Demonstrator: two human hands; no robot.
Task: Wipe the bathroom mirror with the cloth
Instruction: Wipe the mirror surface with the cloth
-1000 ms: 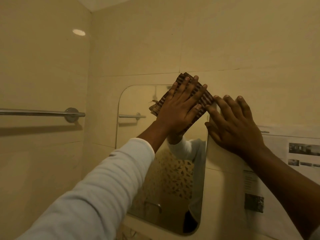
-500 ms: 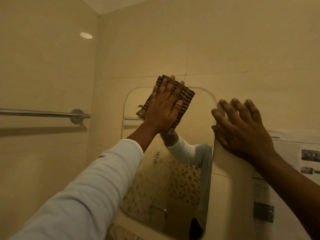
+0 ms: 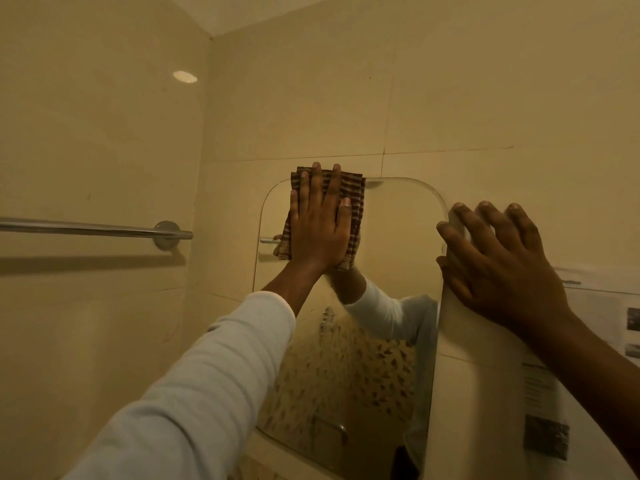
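As support is taken through the released right hand [image 3: 502,271], the brown striped cloth [image 3: 355,195] is pressed to the rounded mirror [image 3: 398,237] under straight fingers of the left hand [image 3: 318,226]

The cloth [image 3: 353,199] sat flat on the mirror [image 3: 398,237], up in its top left corner, with the left hand [image 3: 320,230] spread over it. The right hand [image 3: 498,268] lay at the mirror's right edge, a printed sheet [image 3: 602,299] just right of that. The towel bar [image 3: 86,229] was way off left on the side wall.

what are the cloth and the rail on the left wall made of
The cloth looks like soft woven fabric, matte, with brown and tan stripes and a limp folded edge. The rail seems to be polished metal: a bright highlight runs along it.
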